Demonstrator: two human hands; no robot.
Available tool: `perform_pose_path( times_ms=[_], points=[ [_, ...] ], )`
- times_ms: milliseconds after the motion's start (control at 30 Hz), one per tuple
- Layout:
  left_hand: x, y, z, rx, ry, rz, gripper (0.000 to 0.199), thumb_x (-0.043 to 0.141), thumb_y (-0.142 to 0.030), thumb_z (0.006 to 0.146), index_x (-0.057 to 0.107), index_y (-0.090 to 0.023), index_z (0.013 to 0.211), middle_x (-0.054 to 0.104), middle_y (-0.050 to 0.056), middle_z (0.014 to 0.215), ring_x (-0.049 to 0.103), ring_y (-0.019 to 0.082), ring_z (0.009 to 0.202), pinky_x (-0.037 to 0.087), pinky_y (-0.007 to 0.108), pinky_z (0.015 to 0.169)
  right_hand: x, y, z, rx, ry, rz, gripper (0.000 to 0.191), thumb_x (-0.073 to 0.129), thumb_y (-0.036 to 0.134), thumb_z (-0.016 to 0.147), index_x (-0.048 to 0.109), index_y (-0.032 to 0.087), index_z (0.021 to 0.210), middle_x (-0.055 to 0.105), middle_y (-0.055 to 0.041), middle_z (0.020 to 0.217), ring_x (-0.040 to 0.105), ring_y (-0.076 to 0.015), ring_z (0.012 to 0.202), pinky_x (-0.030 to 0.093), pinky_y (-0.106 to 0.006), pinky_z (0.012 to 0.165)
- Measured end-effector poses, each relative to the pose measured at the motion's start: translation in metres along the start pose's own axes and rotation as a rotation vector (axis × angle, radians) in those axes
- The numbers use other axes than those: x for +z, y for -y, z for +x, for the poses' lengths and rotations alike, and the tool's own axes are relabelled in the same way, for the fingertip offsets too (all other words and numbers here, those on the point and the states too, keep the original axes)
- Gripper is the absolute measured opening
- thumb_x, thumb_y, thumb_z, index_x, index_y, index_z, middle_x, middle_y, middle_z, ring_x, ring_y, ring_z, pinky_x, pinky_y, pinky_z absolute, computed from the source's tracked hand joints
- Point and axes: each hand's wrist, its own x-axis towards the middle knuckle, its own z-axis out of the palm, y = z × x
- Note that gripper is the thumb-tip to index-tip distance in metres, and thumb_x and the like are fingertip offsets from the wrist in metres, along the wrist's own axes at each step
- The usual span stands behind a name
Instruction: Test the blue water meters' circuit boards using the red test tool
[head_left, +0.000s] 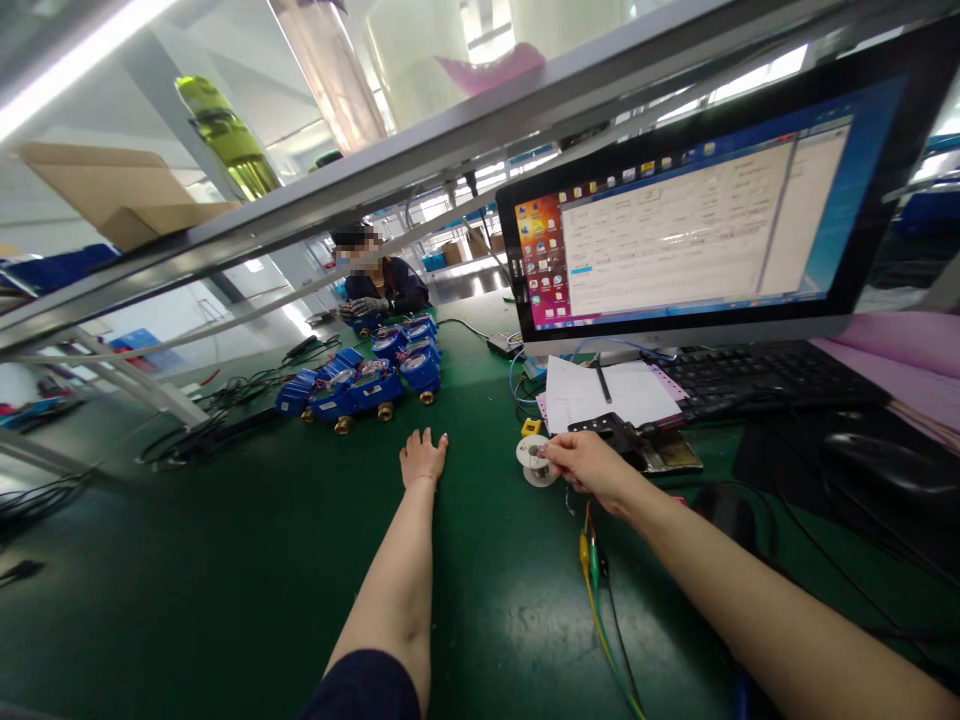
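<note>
My left hand (424, 457) lies flat, palm down, on the green bench mat (247, 560), fingers pointing toward a cluster of blue water meters with brass fittings (367, 380); it holds nothing. My right hand (589, 465) reaches to a small white spool of wire (534, 458) and pinches its edge with the fingertips. Green and yellow clip leads (592, 560) trail under my right wrist.
A monitor (705, 220) showing software stands at the right, with a keyboard (757, 375), paper sheets and a pen (607, 392), a black tool (611, 432) and a mouse (877, 465). Black cables (217, 410) lie left. A person in gloves (375, 285) works at the far end.
</note>
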Motion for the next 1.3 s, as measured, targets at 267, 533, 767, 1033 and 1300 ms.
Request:
perform_pose_path(
  times_ms=[267,533,767,1033,1300],
  points=[
    [-0.006,-0.004,-0.007,0.067,-0.058,-0.180,0.049,0.040,-0.044,0.086,0.046,-0.012,0.123,0.045,0.016,0.132,0.038,0.030,0.126,0.029,0.050,0.104,-0.005,-0.004,-0.011,0.126,0.105,0.542,0.010,0.049,0.009,0.083,0.057,0.011,0.076,0.053,0.0022,0.056,0.044,-0.0021,0.042,0.035,-0.011,0.039],
    [-0.023,-0.021,-0.060,0.192,0.043,-0.646,0.029,0.050,-0.045,0.078,0.060,-0.017,0.082,0.062,0.006,0.088,0.055,0.022,0.093,0.039,0.043,0.093,0.009,-0.009,-0.026,0.118,0.133,0.731,0.011,0.052,0.002,0.076,0.056,0.012,0.078,0.061,-0.0031,0.068,0.061,-0.0088,0.062,0.053,-0.020,0.065],
    [-0.015,-0.092,-0.184,0.303,0.337,-1.250,0.059,0.054,-0.067,0.067,0.061,-0.016,0.096,0.065,0.008,0.095,0.059,0.021,0.092,0.044,0.036,0.089,0.020,-0.018,-0.033,-0.019,0.088,0.486,0.014,0.042,0.005,0.079,0.051,0.014,0.086,0.060,-0.0046,0.078,0.063,-0.0120,0.077,0.052,-0.029,0.081],
    [-0.035,-0.107,-0.209,-0.006,0.186,-1.498,0.041,0.058,-0.059,0.072,0.052,-0.018,0.074,0.024,-0.011,0.046,0.024,0.004,0.039,0.029,0.016,0.041,0.027,-0.058,-0.070,-0.301,0.056,-0.334,0.036,0.064,0.021,0.070,0.057,0.013,0.104,0.058,-0.0122,0.105,0.054,-0.0261,0.101,0.038,-0.046,0.094],
    [-0.097,-0.110,-0.178,0.050,0.056,-1.291,0.042,0.053,-0.060,0.074,0.054,-0.017,0.079,0.017,-0.011,0.050,0.014,0.005,0.040,0.014,0.017,0.037,0.029,-0.073,-0.095,-0.423,-0.045,-0.777,0.025,0.056,0.013,0.076,0.060,0.009,0.101,0.056,-0.0191,0.109,0.048,-0.0309,0.111,0.025,-0.051,0.100]
  ],
)
